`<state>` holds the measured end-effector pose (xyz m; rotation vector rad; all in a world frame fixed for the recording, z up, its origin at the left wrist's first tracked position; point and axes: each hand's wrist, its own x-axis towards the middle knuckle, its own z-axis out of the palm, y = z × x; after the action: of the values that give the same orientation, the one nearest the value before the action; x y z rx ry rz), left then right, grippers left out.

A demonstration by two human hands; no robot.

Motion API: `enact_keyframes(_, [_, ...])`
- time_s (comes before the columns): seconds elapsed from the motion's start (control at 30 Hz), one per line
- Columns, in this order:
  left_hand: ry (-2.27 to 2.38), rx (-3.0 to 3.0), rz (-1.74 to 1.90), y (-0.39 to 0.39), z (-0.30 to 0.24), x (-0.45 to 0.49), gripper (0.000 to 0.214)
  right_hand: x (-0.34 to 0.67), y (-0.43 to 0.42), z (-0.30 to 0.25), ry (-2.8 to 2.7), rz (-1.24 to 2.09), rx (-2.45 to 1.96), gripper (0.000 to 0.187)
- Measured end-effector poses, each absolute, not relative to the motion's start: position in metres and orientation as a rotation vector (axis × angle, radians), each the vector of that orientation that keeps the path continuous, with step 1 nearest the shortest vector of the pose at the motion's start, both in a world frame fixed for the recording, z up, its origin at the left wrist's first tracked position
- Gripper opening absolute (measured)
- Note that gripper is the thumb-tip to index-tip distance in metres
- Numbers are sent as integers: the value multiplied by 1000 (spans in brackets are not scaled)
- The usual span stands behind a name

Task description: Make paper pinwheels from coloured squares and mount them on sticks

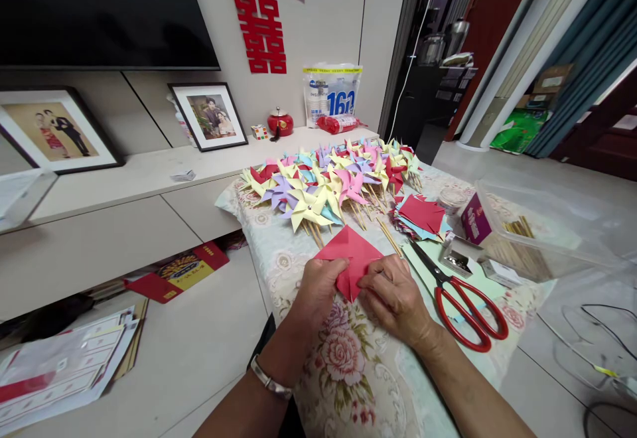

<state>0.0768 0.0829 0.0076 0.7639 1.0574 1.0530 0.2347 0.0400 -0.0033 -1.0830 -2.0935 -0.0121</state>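
A red paper square lies on the flowered tablecloth, partly folded. My left hand pinches its left edge, fingers closed on the paper. My right hand presses and pinches the lower right edge of the same sheet. Just beyond the sheet lies a heap of several coloured paper pinwheels on wooden sticks. Red-handled scissors lie right of my right hand.
A stack of cut paper squares sits behind the scissors, beside a clear plastic box of wooden sticks and a small stapler. A low white cabinet with framed photos stands on the left. Papers lie on the floor.
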Motion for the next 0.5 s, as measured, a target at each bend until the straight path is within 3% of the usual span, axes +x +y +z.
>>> enact_keyframes(0.5, [1106,847,1016,76,-3,84,17,238,45,-6,-1930,324,-1169,15])
